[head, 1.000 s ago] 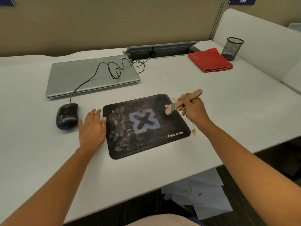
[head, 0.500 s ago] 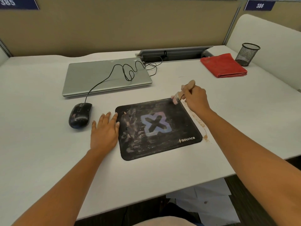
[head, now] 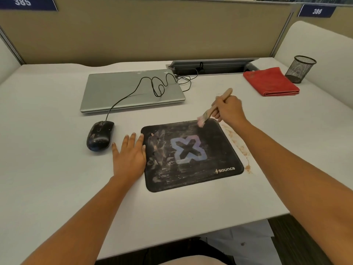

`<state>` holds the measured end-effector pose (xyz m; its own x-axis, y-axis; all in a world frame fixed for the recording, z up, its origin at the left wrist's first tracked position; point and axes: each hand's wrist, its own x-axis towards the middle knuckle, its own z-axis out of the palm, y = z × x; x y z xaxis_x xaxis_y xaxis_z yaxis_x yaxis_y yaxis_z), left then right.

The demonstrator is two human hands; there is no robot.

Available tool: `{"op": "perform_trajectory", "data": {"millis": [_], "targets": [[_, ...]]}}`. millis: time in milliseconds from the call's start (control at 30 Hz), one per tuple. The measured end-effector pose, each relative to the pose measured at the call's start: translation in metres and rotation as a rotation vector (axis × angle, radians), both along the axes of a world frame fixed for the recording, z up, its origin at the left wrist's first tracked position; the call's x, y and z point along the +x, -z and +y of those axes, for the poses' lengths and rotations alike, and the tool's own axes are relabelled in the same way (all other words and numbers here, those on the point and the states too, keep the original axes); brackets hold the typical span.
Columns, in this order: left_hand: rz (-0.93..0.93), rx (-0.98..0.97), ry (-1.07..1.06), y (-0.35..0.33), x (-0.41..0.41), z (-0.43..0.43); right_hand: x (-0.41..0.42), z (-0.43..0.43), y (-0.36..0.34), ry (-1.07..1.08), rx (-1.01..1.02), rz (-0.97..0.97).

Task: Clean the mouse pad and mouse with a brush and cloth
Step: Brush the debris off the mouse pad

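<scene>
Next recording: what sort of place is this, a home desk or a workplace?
Most likely an office cubicle workstation. Fabric partition panels carry numbered seat signs, 385 and 386. The white desk has a built-in cable hatch at the back, and a closed laptop lies on it.

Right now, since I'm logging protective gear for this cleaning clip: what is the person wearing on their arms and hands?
Nothing visible. The left hand and right hand are ungloved, no rings showing; the left forearm and right forearm are bare to the picture's edge, without sleeves, watch or bracelet.
</scene>
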<state>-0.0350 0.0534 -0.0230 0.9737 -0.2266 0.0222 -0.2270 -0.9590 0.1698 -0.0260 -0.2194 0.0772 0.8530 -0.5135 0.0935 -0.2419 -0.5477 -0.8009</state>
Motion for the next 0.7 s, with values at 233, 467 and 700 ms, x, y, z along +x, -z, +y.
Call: {"op": "perform_trajectory", "data": {"millis": [233,467,700], "targets": [[0.012,-0.014,-0.001,0.002,0.000,0.002,0.006,0.003,0.013,0.047,-0.036,0.083],[0.009,0.001,-0.004,0.002,0.002,0.001,0.000,0.022,0.006,-0.277,0.038,0.296],[0.007,0.009,-0.003,0.003,0.001,0.002,0.022,0.002,0.004,0.164,-0.069,0.015]]}}
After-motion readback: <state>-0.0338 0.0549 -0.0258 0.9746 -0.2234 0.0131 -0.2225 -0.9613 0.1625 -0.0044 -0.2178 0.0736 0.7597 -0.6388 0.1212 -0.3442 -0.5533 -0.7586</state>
